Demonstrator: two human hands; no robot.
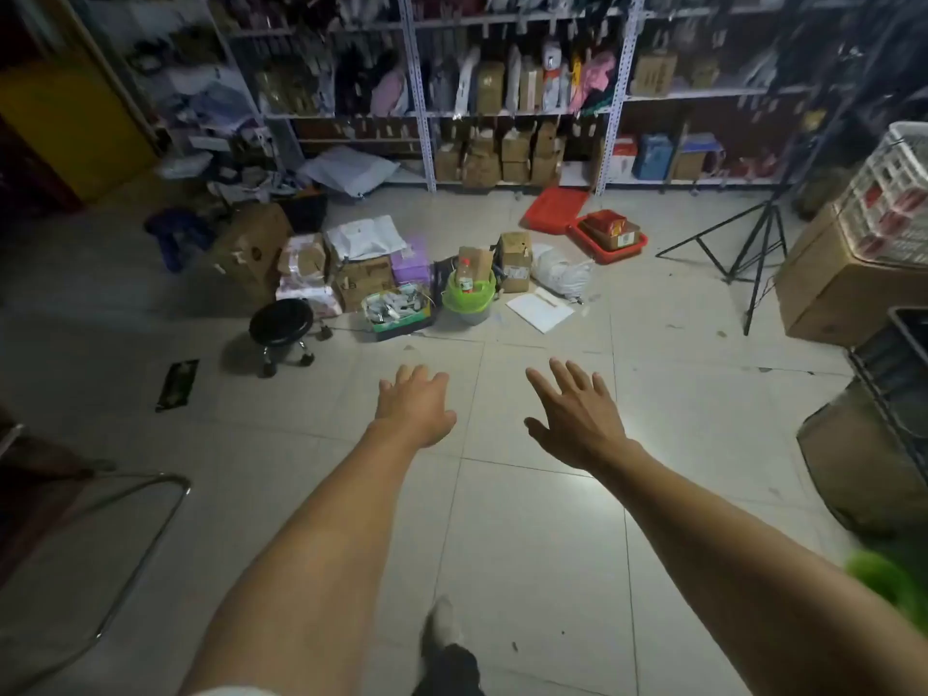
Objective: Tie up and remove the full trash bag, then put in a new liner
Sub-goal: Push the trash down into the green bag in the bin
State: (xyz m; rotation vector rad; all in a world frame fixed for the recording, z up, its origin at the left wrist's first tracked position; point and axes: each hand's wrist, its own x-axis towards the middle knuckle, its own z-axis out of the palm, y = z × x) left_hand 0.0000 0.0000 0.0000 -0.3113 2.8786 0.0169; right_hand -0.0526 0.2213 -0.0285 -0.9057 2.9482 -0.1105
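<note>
the bin (468, 299) is standing on the floor (527, 519) well ahead of both hands, a small grey tub lined with a bright green bag (454, 296) folded over its rim. a bottle (466, 274) with a red cap and a piece of cardboard are sticking up out of it. the left hand (416, 405) and right hand (577, 419) are reaching forward over bare tiles, each grip spread wide and holding nothing. boxes (364, 281) are crowding the bin's left side and back, a white sheet (540, 309) is lying just to its right, and a black stool (281, 324) is standing further left. shelves (502, 92) are lining the far edge.
</note>
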